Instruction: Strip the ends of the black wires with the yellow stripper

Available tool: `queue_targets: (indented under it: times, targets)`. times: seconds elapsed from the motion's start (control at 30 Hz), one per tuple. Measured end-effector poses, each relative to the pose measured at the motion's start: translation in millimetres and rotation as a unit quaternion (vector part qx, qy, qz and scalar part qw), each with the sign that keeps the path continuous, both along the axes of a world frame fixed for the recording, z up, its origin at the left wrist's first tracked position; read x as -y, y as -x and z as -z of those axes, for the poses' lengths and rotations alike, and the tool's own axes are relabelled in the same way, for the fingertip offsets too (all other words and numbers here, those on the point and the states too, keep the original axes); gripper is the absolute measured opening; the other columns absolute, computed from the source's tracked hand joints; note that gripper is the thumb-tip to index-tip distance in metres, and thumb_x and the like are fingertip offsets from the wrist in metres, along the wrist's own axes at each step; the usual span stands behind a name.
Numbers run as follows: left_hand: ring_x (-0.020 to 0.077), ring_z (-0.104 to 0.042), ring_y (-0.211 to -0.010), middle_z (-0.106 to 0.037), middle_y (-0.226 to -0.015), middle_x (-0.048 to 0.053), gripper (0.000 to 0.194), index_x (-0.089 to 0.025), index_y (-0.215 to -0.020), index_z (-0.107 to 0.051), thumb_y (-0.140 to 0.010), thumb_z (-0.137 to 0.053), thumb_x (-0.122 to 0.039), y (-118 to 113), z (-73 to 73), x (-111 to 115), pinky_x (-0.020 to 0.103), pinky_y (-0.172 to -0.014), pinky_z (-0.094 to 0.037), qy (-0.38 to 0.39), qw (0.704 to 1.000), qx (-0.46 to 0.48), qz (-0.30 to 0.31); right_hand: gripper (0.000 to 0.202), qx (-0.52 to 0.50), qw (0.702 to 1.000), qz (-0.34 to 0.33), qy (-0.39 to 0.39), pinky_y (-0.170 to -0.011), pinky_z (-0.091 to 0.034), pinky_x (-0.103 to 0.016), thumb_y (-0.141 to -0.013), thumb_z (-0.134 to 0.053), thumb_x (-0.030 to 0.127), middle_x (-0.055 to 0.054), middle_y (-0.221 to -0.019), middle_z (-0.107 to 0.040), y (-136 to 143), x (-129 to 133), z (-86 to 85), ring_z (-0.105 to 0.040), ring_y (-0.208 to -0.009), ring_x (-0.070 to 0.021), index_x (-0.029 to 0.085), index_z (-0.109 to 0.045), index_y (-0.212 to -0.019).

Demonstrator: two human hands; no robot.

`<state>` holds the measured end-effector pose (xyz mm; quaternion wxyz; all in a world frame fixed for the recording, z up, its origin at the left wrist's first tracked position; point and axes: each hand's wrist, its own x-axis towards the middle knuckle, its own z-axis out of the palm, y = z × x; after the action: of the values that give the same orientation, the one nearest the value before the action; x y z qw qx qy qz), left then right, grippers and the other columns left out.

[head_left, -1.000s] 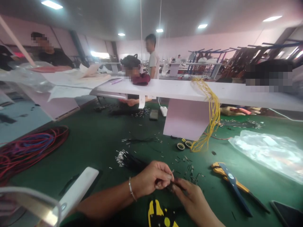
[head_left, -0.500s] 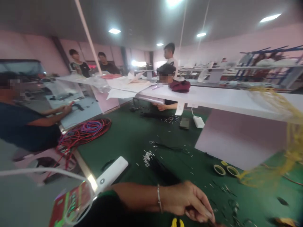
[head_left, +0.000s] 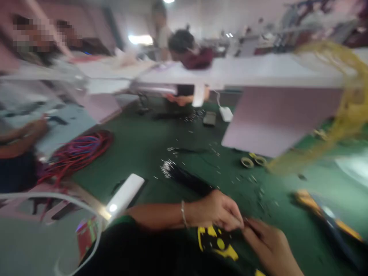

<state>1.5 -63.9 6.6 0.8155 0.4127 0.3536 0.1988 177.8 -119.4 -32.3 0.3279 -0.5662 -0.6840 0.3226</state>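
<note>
Our L hand (head_left: 220,211) & R hand (head_left: 267,239) meet lower ctr-right, fingers pinched nearly closed on sth small, too blurred to ID. Black wire bundle (head_left: 189,179) just beyond L hand, ctr; yellow-black tool (head_left: 217,242) near both, bottom ctr.

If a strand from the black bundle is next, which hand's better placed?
Left, probably. The left hand is right by the near end of the black bundle; the right hand sits farther right. Both are pinched together, contents too blurred to tell.
</note>
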Motion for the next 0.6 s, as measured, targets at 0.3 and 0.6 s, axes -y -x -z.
queue_targets:
  times: [0.3, 0.6]
  targets:
    - [0.0035, -0.036, -0.037, -0.052, -0.041, -0.003, 0.009, -0.011, -0.064, -0.065, -0.063, -0.07, -0.018, -6, 8.4, -18, 0.018, -0.038, -0.019, 0.011, 0.999, -0.035, -0.001, 0.028, 0.068, 0.992, 0.015, -0.107, -0.05, -0.036, -0.022, -0.084, -0.047, 0.018, 0.001, -0.051, -0.053, 4, -18, -6.0, -0.05, -0.047, -0.0105, 0.017, -0.057, -0.058]
    - [0.003, -0.036, -0.034, -0.054, -0.043, -0.001, 0.005, -0.01, -0.059, -0.065, -0.06, -0.068, -0.014, -7, 0.3, -16, 0.018, -0.036, -0.017, 0.044, 0.999, -0.03, -0.007, 0.024, 0.101, 0.981, 0.111, -0.123, -0.049, -0.038, -0.022, -0.076, -0.047, 0.017, 0.0, -0.049, -0.056, -12, -26, 4.4, -0.051, -0.046, -0.0116, 0.016, -0.061, -0.056]
